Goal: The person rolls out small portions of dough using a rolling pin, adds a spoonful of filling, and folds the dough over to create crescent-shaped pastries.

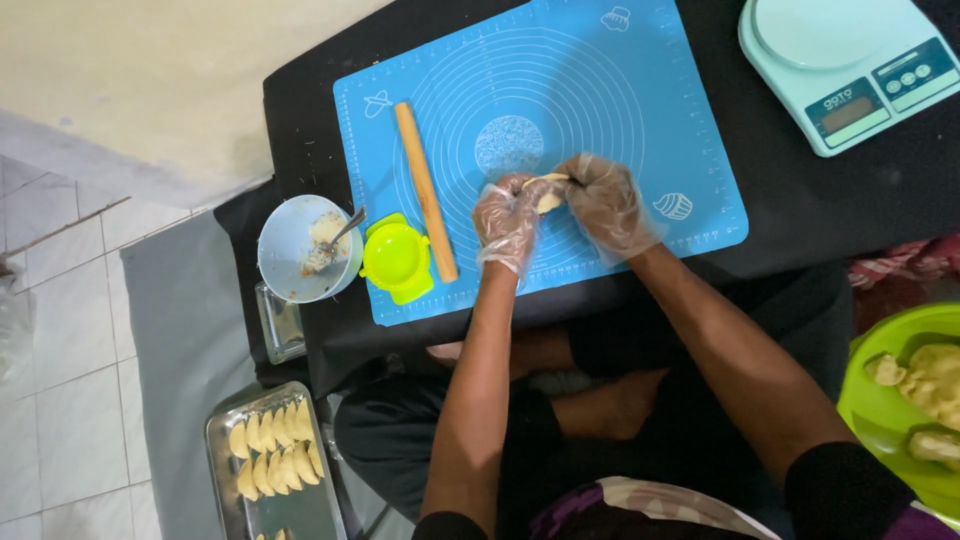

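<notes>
Steel tray (222,440) of folded pastries at far left, then bowl (290,262), green press (397,260), rolling pin (426,192). My gloved left hand (505,222) and right hand (605,203) both pinch a pale, half-folded dough piece (548,192) above the blue mat (640,100).

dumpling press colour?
Bright yellow-green press, beside the rolling pin; head view.

we recorded even, soft indoor light, shadows faint. slight glare showed on the steel tray (222,440). focus held centrally; the frame edges looked mildly stretched.
</notes>
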